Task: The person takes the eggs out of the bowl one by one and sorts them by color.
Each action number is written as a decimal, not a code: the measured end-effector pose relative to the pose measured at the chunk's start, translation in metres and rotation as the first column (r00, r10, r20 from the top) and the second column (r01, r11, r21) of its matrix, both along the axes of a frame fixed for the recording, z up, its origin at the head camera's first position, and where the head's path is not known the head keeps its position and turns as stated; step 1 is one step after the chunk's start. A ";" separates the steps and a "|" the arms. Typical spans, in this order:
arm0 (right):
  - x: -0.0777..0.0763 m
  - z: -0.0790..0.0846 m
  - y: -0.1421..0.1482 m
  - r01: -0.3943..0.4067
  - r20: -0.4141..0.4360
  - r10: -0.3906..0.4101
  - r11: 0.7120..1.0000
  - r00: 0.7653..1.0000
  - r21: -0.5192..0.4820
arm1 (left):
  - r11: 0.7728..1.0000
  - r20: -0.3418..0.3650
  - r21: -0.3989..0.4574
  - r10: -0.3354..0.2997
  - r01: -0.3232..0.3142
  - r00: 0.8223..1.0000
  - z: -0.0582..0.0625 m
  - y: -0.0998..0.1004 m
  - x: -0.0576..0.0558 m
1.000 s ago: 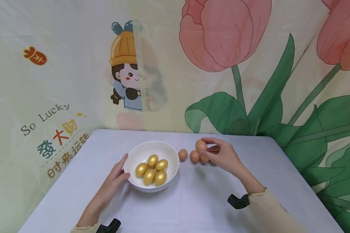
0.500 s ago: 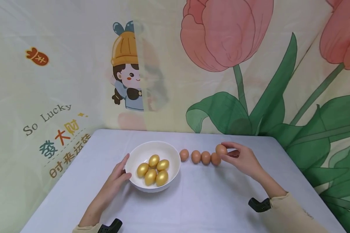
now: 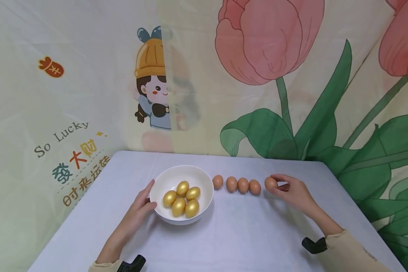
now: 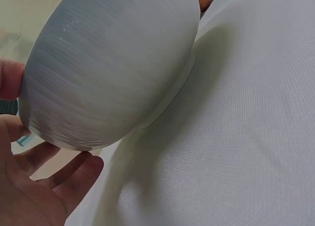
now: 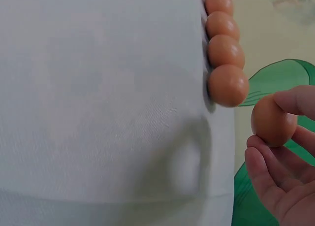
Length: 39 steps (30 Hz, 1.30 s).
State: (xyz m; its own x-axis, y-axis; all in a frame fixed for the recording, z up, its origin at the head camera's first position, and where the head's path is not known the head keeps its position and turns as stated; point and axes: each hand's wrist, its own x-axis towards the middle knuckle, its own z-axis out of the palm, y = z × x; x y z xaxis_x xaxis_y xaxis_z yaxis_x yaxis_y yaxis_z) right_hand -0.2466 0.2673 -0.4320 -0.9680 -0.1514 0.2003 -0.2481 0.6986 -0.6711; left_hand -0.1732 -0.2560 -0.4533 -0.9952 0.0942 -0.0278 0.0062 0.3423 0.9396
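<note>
My left hand [image 3: 140,206] holds the left side of a white bowl [image 3: 205,200], thumb at the rim; in the left wrist view, its fingers [image 4: 81,179] curl against the bowl's outer wall. Inside the bowl lie several golden eggs [image 3: 178,207]. Between thumb and fingers, my right hand [image 3: 294,192] pinches a brown egg [image 3: 270,183], right of several brown eggs [image 3: 243,185] lined up on the table. In the right wrist view this held egg [image 5: 273,120] is apart from the nearest egg of the row [image 5: 228,86]. Whether it touches the table, I cannot tell.
A white cloth covers the table [image 3: 224,238]. Behind it hangs a printed backdrop [image 3: 197,75] with large tulips, leaves and a cartoon figure. The leftmost brown egg [image 3: 218,182] stands close to the bowl's right rim.
My right hand has carried the brown egg rightward and down, from above the row to beyond its right end. The left hand still holds the bowl; the head view has shifted slightly.
</note>
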 end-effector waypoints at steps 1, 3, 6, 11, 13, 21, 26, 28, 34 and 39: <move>-0.001 -0.002 0.002 0.001 0.002 -0.002 1.000 1.000 0.006 | 1.000 0.000 0.000 0.001 -0.001 1.000 0.000 0.000 0.000; -0.004 -0.005 0.004 0.002 0.010 -0.002 1.000 1.000 0.010 | 1.000 0.004 -0.004 0.000 0.000 1.000 -0.001 0.000 0.000; -0.008 -0.010 0.007 -0.007 0.020 0.007 1.000 1.000 0.016 | 1.000 0.008 -0.006 0.000 0.000 1.000 -0.002 -0.001 0.001; -0.013 -0.018 0.008 -0.025 0.030 0.025 1.000 0.999 0.012 | 1.000 0.018 -0.012 0.004 -0.004 1.000 -0.002 -0.001 0.002; -0.015 -0.020 0.008 -0.027 0.036 0.026 1.000 0.999 0.015 | 1.000 0.027 -0.013 0.007 -0.006 1.000 -0.002 -0.001 0.002; -0.020 -0.024 0.005 -0.020 0.095 0.018 1.000 0.995 0.016 | 1.000 0.006 -0.028 0.008 -0.007 1.000 0.001 -0.004 0.003; -0.022 -0.025 0.001 -0.020 0.111 0.017 1.000 0.994 0.022 | 1.000 0.002 -0.028 -0.004 0.004 1.000 0.001 -0.005 0.002; -0.022 -0.026 0.001 -0.021 0.111 0.018 0.999 0.994 0.028 | 1.000 0.005 -0.028 -0.001 0.002 1.000 0.001 -0.004 0.001; -0.023 -0.027 0.002 -0.022 0.112 0.017 0.999 0.994 0.043 | 0.999 0.006 -0.038 0.007 -0.007 1.000 0.001 -0.003 0.000; -0.022 -0.028 0.004 -0.015 0.118 0.010 0.999 0.993 0.045 | 0.999 -0.014 -0.044 -0.004 0.003 1.000 0.001 -0.001 0.000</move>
State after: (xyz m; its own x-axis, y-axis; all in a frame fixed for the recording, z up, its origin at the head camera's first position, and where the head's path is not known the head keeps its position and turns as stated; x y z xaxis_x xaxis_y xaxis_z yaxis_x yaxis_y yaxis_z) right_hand -0.2684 0.2711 -0.4599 -0.9823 -0.1702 0.0780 -0.1786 0.7268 -0.6632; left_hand -0.1733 -0.2571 -0.4522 -0.9952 0.0965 -0.0181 0.0204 0.3835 0.9233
